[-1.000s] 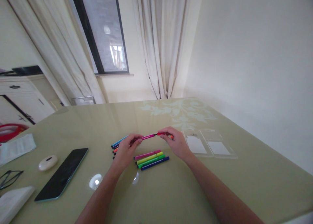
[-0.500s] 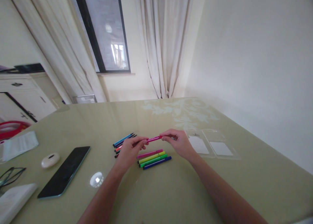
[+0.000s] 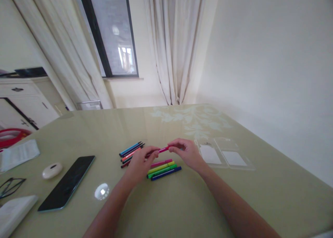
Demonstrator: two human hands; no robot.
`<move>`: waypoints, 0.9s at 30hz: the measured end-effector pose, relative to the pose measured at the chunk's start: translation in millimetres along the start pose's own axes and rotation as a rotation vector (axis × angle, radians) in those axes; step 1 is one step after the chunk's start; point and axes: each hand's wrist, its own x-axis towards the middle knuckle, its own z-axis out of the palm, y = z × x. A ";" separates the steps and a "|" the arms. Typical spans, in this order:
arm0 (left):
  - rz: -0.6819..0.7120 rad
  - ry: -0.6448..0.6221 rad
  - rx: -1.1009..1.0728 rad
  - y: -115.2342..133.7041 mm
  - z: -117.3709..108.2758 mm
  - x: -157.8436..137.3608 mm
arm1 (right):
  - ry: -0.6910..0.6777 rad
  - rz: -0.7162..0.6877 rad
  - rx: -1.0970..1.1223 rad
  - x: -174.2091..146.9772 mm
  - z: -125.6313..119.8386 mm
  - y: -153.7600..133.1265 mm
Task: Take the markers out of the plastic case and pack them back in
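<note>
Between my two hands a pink-red felt-tip pen [image 3: 163, 150] is held level above the table. My left hand [image 3: 142, 161] pinches its left part, and my right hand [image 3: 186, 152] pinches its right end with thumb and fingers. Under and beside the left hand lie several pens: a light blue pen [image 3: 130, 148] and darker and orange ones to the left, partly hidden by that hand. Nearer to me, a pink pen [image 3: 163, 162], a yellow pen [image 3: 162, 167], a green pen [image 3: 161, 171] and a dark blue pen [image 3: 166, 173] lie side by side.
A clear plastic case [image 3: 227, 164] with white cards lies right of my right hand. To the left are a black phone [image 3: 67, 183], a white rounded case [image 3: 52, 170], glasses [image 3: 11, 187] and a white box [image 3: 17, 212]. A wall borders the table's right side.
My left hand has slid slightly right along the pen, so less of it shows between my hands. My right hand has shifted slightly left. The pens on the table lie as before.
</note>
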 end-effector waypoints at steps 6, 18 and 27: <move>0.081 -0.008 0.392 14.1 21.9 -10.1 | -0.117 -0.053 -0.032 -5.1 11.4 -4.7; 0.021 -0.073 0.482 13.4 12.5 -7.8 | -0.102 0.012 0.031 -1.8 6.5 1.7; -0.121 0.246 0.342 -33.4 -19.5 4.5 | 0.143 0.047 -0.036 7.6 -13.1 16.9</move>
